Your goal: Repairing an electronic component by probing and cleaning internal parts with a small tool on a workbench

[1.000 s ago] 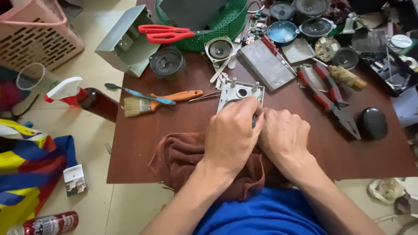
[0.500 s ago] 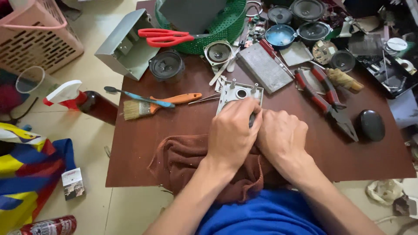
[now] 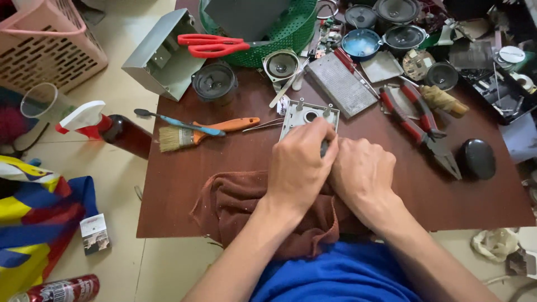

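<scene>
My left hand (image 3: pixel 302 163) and my right hand (image 3: pixel 363 173) are pressed side by side over a small grey metal frame (image 3: pixel 306 114) lying on the brown table (image 3: pixel 184 184). The left hand's fingers curl around a dark part of the frame at its near edge; most of the frame is hidden under both hands. What the right hand grips is hidden. A brown cloth (image 3: pixel 240 204) lies bunched under my wrists at the table's front edge.
A paintbrush with an orange handle (image 3: pixel 196 133) and a thin blue tool (image 3: pixel 176 120) lie to the left. Red pliers (image 3: pixel 419 120), a black oval case (image 3: pixel 477 158), a grey plate (image 3: pixel 341 84), speakers (image 3: pixel 214 82), red scissors (image 3: pixel 212 46) and a green basket (image 3: pixel 285 33) crowd the back.
Both hands stay on the metal frame; the view has shifted slightly. The left hand's fingers have closed a little more over the frame's near edge.
</scene>
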